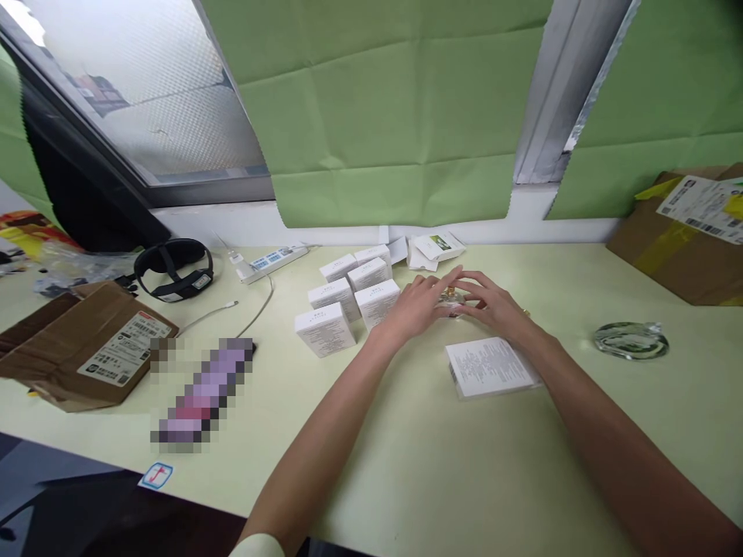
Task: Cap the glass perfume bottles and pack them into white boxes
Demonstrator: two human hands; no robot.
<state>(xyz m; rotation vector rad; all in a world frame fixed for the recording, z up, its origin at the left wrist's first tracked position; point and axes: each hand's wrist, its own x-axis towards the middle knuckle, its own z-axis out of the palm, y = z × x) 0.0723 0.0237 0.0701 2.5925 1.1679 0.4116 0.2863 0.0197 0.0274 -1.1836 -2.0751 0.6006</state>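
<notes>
My left hand (416,305) and my right hand (492,303) meet over a small clear glass bottle (451,297) with a gold-coloured top. Their fingers are bent around it from both sides and hide most of it. It looks like a perfume bottle and rests at or near the tabletop. Just in front of my right hand lies a flat white printed box (491,367), its right edge beside my forearm. Several small white printed cartons (325,329) stand grouped to the left of my left hand.
Opened white packaging (436,247) lies behind my hands. A clear oval glass object (631,340) is at right, near a cardboard box (679,240). At left are another cardboard box (93,344), a black headset (174,271), a power strip (272,263) and a blurred phone (209,391).
</notes>
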